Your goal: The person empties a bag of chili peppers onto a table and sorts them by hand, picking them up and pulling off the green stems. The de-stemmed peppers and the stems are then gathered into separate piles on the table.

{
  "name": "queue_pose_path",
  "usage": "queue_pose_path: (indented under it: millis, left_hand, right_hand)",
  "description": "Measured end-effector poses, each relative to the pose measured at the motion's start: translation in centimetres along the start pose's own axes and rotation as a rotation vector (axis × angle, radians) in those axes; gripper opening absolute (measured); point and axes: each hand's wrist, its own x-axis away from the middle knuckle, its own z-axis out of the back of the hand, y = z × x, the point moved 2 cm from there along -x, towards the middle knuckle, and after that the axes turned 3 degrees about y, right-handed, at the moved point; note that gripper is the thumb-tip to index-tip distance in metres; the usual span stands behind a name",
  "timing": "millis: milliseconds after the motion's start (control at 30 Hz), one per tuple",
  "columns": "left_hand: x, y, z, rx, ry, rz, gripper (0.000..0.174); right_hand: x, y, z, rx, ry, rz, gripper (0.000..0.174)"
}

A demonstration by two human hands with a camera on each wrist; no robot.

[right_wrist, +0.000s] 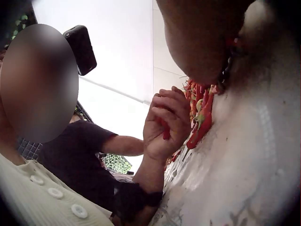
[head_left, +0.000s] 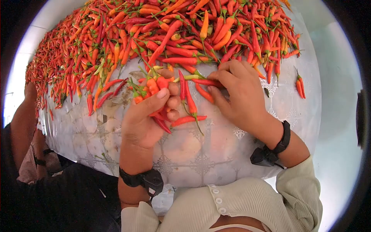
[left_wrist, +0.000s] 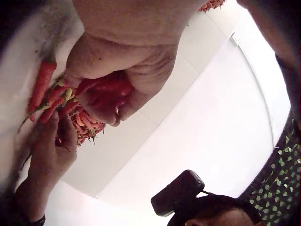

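My left hand (head_left: 145,120) holds a bunch of red and orange chili peppers (head_left: 152,86), stems pointing up and away, with the fingers curled round them. In the left wrist view the red chili peppers (left_wrist: 106,92) fill the curled palm. Just to the right, my right hand (head_left: 243,94) pinches a single red chili pepper (head_left: 206,82) between thumb and fingers, low over the table. Between the hands lie several loose red chili peppers (head_left: 190,99), one of them crosswise (head_left: 188,120). In the right wrist view, the right hand's fingertips are hidden.
A large heap of red and orange chili peppers (head_left: 174,50) spreads over the far side and left of the table. Patterned plastic (head_left: 201,154) covers the tabletop. Two chili peppers (head_left: 300,87) lie apart at the right. Another person's arm (head_left: 24,120) reaches in at the left.
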Motion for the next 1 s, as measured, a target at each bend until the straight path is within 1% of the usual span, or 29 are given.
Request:
queue_pose_path:
  millis: [33,67,133,233,267,333,467,567,667,733,767,833,933,1000]
  left_hand:
    - [0.0,-0.1,-0.1,0.010,0.016,0.005,0.040]
    - [-0.1,-0.1,-0.1,0.020,0.033,0.009,0.039]
    - [-0.1,-0.1,0.1,-0.053,0.075,0.038,0.037]
    - [0.0,-0.1,-0.7,-0.241,0.135,0.054,0.035]
    - [0.0,-0.2,-1.1,-0.317,0.153,0.054,0.035]
    - [-0.1,-0.8,-1.6,-0.342,0.161,0.059,0.037]
    - [-0.3,-1.1,-1.8,-0.396,0.103,0.069,0.045]
    - [-0.3,-1.4,-1.7,-0.479,0.157,0.006,0.054]
    - [-0.1,-1.0,-1.1,-0.458,0.118,-0.024,0.053]
    - [-0.2,-0.9,-1.6,-0.327,0.146,-0.078,0.045]
    - [-0.1,-0.9,-1.9,-0.262,0.162,-0.105,0.042]
    - [0.1,-0.7,-2.1,-0.251,0.167,-0.094,0.041]
    - [0.1,-0.6,-2.2,-0.305,0.170,-0.120,0.042]
    - [0.0,-0.5,-2.1,-0.350,0.141,-0.118,0.044]
  right_hand:
    - [0.0,0.0,0.0,-0.019,0.007,0.006,0.020]
    - [0.0,0.0,0.0,-0.061,0.064,0.028,0.019]
    - [0.0,0.3,0.1,-0.149,0.175,0.069,0.019]
    - [0.2,-0.2,0.5,-0.284,0.221,0.221,0.020]
    - [0.3,-0.6,0.7,-0.308,0.206,0.275,0.021]
    - [0.3,-1.2,1.2,-0.353,0.177,0.386,0.023]
    - [0.5,-1.0,0.7,-0.363,0.197,0.491,0.023]
    - [0.4,-1.1,0.7,-0.389,0.198,0.485,0.023]
    - [0.5,-1.1,0.4,-0.398,0.208,0.463,0.026]
    - [0.5,-0.9,0.3,-0.414,0.207,0.444,0.024]
    - [0.4,-0.8,0.4,-0.369,0.187,0.369,0.022]
    - [0.2,-1.0,0.7,-0.279,0.147,0.219,0.020]
    - [0.2,-0.6,-0.3,-0.117,0.000,0.121,0.019]
    - [0.2,-0.8,-0.4,-0.077,-0.073,0.088,0.018]
